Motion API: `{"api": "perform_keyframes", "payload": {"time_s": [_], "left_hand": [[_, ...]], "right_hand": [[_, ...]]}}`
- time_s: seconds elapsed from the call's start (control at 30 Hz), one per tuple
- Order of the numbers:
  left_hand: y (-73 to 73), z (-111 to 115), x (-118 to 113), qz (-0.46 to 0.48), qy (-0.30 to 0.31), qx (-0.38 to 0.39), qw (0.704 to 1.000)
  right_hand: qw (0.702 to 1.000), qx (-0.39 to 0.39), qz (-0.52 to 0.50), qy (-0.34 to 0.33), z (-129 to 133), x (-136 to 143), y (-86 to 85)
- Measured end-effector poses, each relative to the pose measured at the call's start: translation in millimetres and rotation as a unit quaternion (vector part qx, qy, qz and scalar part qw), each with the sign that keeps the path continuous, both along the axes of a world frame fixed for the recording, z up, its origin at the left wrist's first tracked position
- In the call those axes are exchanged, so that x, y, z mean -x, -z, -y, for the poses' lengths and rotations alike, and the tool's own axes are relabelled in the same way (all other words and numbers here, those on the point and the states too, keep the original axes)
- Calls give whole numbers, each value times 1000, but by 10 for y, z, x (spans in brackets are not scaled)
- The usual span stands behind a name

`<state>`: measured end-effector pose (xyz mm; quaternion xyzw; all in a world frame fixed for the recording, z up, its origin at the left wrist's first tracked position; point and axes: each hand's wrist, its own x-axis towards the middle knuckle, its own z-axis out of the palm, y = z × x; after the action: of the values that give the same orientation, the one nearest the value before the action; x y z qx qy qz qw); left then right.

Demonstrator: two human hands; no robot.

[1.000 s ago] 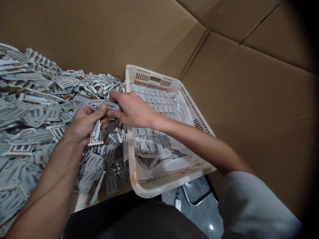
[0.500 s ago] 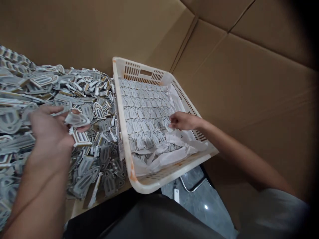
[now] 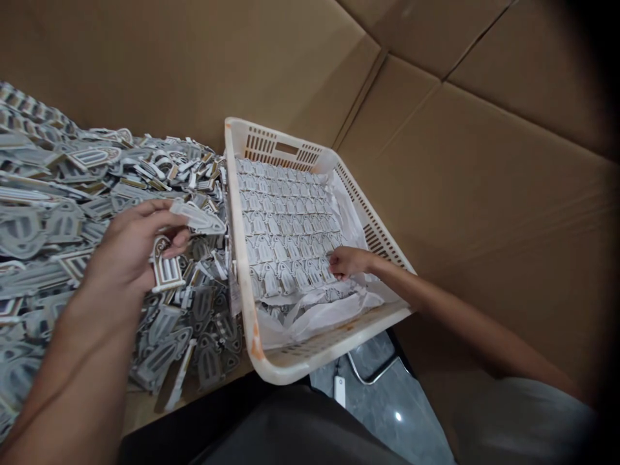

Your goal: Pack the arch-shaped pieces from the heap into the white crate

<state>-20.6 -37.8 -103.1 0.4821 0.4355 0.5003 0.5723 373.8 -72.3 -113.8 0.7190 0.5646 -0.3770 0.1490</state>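
Two arched, window-shaped pieces are in my left hand (image 3: 133,242). Thumb and forefinger pinch a grey translucent-looking one (image 3: 199,218), pointing right. Lower down, the other fingers and palm hold a white arched piece with brown-gold trim (image 3: 168,268). Below and around this hand spreads a loose pile of similar pieces (image 3: 203,313). Inside a white plastic basket (image 3: 245,284), my right hand (image 3: 351,261) is closed at the right end of the front row. Its fingertips meet the pieces there, hiding whatever they grip. Overlapping arched pieces (image 3: 283,223) lie in neat rows across the basket.
White paper lining (image 3: 320,316) is crumpled along the basket's front and right sides. Cardboard walls (image 3: 484,194) rise behind and to the right. Beneath the basket's front edge are a shiny grey floor (image 3: 382,413), a metal bar and a small white device (image 3: 340,391).
My left hand has shifted right and turned, its pinched piece now stretched out flatter toward the basket. My right hand has moved down from the second-front row's end to the front row's end.
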Motion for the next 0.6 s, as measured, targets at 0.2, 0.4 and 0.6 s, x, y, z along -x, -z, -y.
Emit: {"api": "perform_keyframes", "payload": {"time_s": [0.2, 0.4, 0.6], "left_hand": [[-62, 79, -46, 22, -22, 34, 999], [-435, 309, -253, 14, 27, 35, 999], [-748, 616, -519, 110, -39, -11, 993]], "right_hand": [[998, 6, 56, -21, -28, 78, -134], [915, -283, -207, -199, 19, 684, -913], [831, -279, -465, -127, 231, 1384, -1189]]}}
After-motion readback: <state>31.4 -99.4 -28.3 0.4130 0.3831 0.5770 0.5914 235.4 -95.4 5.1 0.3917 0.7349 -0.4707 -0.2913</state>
